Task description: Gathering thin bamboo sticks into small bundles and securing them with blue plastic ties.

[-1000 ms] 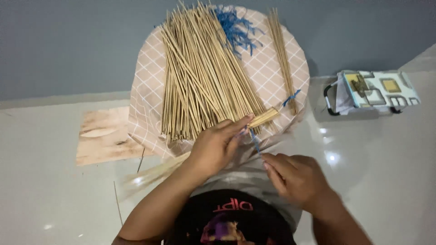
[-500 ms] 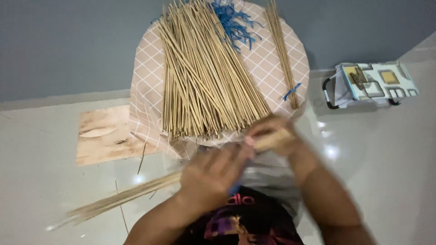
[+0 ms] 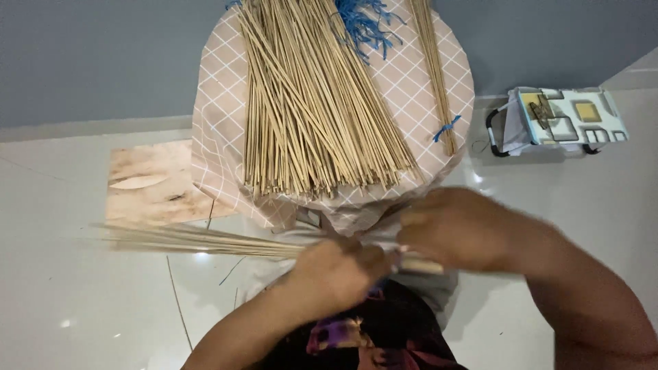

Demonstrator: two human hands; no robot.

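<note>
My left hand grips a thin bundle of bamboo sticks that points left, almost level, over the white floor. My right hand is closed around the same bundle's near end, just right of my left hand; both hands are blurred. A bit of blue string shows under my left hand. Beyond my hands, a large pile of loose bamboo sticks lies on a round table with a pink checked cloth.
A tied bundle of sticks with a blue string lies at the table's right side, and a heap of blue strings at its far edge. A wooden board lies on the floor left; a patterned bag stands right.
The bundle in my hands has swung from pointing down-left to nearly level. My right hand has moved from below the bundle onto its near end, close to my left hand.
</note>
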